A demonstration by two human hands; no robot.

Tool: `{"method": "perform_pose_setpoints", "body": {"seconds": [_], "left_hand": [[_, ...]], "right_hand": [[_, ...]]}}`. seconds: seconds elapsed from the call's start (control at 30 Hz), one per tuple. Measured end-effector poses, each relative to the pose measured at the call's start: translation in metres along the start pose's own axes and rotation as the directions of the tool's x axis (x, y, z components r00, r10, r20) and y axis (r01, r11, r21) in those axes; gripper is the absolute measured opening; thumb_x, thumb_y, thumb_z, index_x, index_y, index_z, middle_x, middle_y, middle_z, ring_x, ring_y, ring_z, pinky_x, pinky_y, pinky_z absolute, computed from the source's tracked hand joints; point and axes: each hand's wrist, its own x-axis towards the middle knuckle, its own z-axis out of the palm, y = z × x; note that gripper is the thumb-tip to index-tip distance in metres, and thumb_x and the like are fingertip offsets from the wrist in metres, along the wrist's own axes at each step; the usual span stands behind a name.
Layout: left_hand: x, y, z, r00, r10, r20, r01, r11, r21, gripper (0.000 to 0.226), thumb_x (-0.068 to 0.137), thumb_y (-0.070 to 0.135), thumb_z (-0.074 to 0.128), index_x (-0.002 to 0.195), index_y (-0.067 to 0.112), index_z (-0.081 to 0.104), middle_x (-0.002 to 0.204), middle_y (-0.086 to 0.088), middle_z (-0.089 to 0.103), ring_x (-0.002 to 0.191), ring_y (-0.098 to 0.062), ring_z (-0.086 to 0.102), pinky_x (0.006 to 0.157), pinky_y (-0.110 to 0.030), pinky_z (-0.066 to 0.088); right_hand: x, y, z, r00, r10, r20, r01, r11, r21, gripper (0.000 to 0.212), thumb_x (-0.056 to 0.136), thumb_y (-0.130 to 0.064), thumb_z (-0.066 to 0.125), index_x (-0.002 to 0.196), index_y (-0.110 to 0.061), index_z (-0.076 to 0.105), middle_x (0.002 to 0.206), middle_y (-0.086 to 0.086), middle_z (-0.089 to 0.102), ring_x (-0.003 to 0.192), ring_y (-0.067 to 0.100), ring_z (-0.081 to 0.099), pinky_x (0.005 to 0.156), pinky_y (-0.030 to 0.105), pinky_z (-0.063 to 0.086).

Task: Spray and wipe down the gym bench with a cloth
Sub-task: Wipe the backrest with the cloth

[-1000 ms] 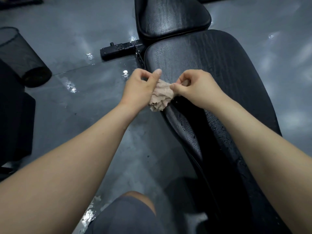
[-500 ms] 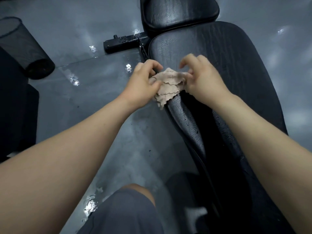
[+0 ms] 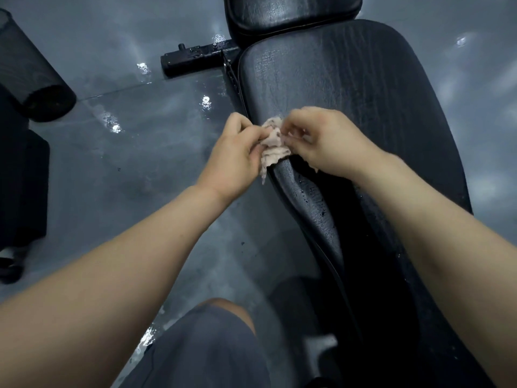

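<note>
The crumpled beige cloth [image 3: 272, 148] sat bunched at left edge of the black padded vinyl bench [image 3: 363, 93], pinched by left grip [image 3: 232, 158] and right grip [image 3: 327, 141], fingers of both curled onto it.

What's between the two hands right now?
Head view: the bunched beige cloth sits between the left hand and right hand, both pinching it, over the left edge of the bench pad.
</note>
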Motion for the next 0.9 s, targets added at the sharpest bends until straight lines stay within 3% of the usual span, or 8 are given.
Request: {"method": "perform_pose_setpoints", "body": {"seconds": [0.13,0.27,0.37,0.43,0.5,0.6,0.7,0.9], "left_hand": [[-0.02,0.007,-0.001,0.985,0.14,0.103,-0.151,0.983,0.102,0.028,0.093,0.018,0.047,0.102,0.0,0.067,0.102,-0.012,0.047,0.078,-0.023,0.05,0.068,-0.029,0.047],[0.03,0.003,-0.009,0.987,0.058,0.153,-0.097,0.961,0.259,0.018,0.091,0.018,0.061,0.102,0.007,0.069,0.108,-0.017,0.049,0.084,-0.031,0.054,0.07,-0.04,0.05],[0.067,-0.005,-0.001,0.995,-0.07,0.069,0.051,0.967,0.25,0.017,0.09,0.029,0.068,0.096,0.014,0.069,0.098,0.001,0.045,0.084,-0.026,0.05,0.07,-0.04,0.046],[0.069,-0.011,0.007,0.992,-0.108,0.06,0.09,0.965,0.247,0.013,0.093,0.03,0.062,0.093,0.017,0.065,0.096,0.008,0.041,0.082,-0.021,0.047,0.07,-0.037,0.042],[0.06,-0.013,0.012,0.991,-0.13,0.012,0.126,0.974,0.186,0.029,0.097,0.041,0.056,0.095,0.013,0.064,0.089,0.012,0.038,0.077,-0.011,0.043,0.065,-0.032,0.037],[0.045,-0.008,0.012,0.982,-0.182,-0.055,0.185,0.979,0.079,0.04,0.098,0.049,0.055,0.095,0.009,0.059,0.08,0.012,0.04,0.072,-0.004,0.045,0.066,-0.033,0.041],[0.024,0.004,0.009,0.997,-0.064,-0.031,0.067,0.988,0.142,0.046,0.098,0.05,0.046,0.106,0.012,0.07,0.086,0.012,0.037,0.075,-0.011,0.044,0.068,-0.039,0.046],[-0.025,0.023,0.017,0.998,0.057,-0.038,-0.052,0.992,0.117,0.034,0.097,0.02,0.05,0.122,0.011,0.072,0.096,-0.01,0.044,0.077,-0.027,0.05,0.067,-0.042,0.052]], "right_hand": [[-0.001,-0.005,-0.014,0.958,-0.045,0.284,0.079,0.991,-0.109,0.009,0.079,-0.029,0.066,0.075,-0.024,0.059,0.075,-0.008,0.058,0.073,0.022,0.058,0.064,0.037,0.048],[0.017,-0.006,-0.01,0.995,-0.003,0.096,0.023,0.978,-0.207,0.002,0.077,-0.02,0.057,0.076,-0.022,0.059,0.078,-0.006,0.051,0.08,0.031,0.057,0.066,0.04,0.05],[0.032,0.0,-0.005,0.993,0.095,-0.074,-0.109,0.974,-0.201,0.012,0.079,-0.018,0.053,0.083,-0.017,0.065,0.082,0.0,0.054,0.083,0.034,0.057,0.068,0.044,0.051],[0.035,0.001,0.0,0.989,0.117,-0.092,-0.132,0.974,-0.182,0.013,0.079,-0.016,0.053,0.083,-0.017,0.065,0.081,-0.001,0.053,0.084,0.035,0.057,0.07,0.045,0.051],[0.031,0.002,0.001,0.991,0.102,-0.083,-0.113,0.985,-0.129,0.012,0.079,-0.015,0.055,0.082,-0.017,0.066,0.08,-0.001,0.054,0.081,0.034,0.058,0.07,0.045,0.052],[0.019,0.003,-0.002,0.998,0.062,-0.031,-0.066,0.991,-0.12,0.008,0.079,-0.016,0.059,0.08,-0.016,0.066,0.081,0.003,0.062,0.078,0.031,0.059,0.07,0.044,0.051],[0.01,-0.002,-0.009,0.996,0.063,0.062,-0.053,0.987,-0.15,0.006,0.082,-0.022,0.063,0.082,-0.018,0.067,0.081,0.002,0.065,0.079,0.031,0.06,0.07,0.042,0.051],[-0.01,-0.02,-0.021,0.935,0.206,0.289,-0.18,0.977,-0.115,0.003,0.081,-0.022,0.067,0.082,-0.021,0.069,0.073,-0.005,0.067,0.072,0.017,0.065,0.071,0.035,0.055]]}}
